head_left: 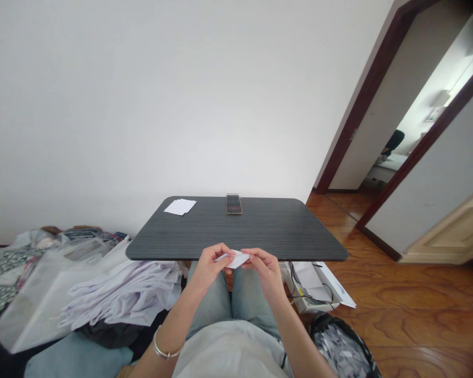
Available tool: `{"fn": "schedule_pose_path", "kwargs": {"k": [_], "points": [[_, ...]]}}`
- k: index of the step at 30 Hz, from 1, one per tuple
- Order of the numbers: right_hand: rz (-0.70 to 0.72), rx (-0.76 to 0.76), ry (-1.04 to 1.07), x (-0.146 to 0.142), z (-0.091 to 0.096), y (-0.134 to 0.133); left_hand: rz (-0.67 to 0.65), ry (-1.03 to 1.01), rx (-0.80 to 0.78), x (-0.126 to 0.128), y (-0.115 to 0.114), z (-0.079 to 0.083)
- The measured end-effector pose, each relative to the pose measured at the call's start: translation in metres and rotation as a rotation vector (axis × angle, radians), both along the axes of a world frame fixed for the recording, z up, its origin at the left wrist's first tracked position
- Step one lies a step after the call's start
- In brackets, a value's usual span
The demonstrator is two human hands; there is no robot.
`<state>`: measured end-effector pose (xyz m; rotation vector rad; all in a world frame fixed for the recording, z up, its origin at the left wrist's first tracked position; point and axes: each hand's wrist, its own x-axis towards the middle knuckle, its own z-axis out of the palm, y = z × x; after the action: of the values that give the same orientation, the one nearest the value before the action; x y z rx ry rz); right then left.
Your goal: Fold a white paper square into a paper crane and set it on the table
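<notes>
A small piece of folded white paper (238, 259) is held between both hands, just in front of the table's near edge. My left hand (213, 262) pinches its left end between thumb and fingers. On the other end, my right hand (263, 263) grips it the same way. Some of the paper is covered by the fingers. At the back left of the dark table (236, 236) lies a small stack of white paper sheets (180, 206). A small clear case with dark contents (234, 204) stands at the back middle.
Piled clothes (130, 289) and a translucent plastic bag (43, 294) lie left of the table. Under its right side sits a white box (313, 304) with papers and cables. A black bag (341, 346) holding paper scraps stands at lower right. A white wall rises behind.
</notes>
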<state>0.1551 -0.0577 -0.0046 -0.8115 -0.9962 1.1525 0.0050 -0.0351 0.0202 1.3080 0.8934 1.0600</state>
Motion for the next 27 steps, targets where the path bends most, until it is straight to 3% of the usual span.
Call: {"fn": "schedule_pose_path", "kwargs": {"k": [17,27], "points": [[0.023,-0.021,0.061,-0.0083,-0.0024,0.0029,-0.033,0.069,0.078,0.0042,-0.0013,-0.0049],[0.017,-0.039,0.057,-0.0054,-0.0036,0.0025,-0.003,-0.004,0.027,0.0036,0.0009,-0.0051]]}}
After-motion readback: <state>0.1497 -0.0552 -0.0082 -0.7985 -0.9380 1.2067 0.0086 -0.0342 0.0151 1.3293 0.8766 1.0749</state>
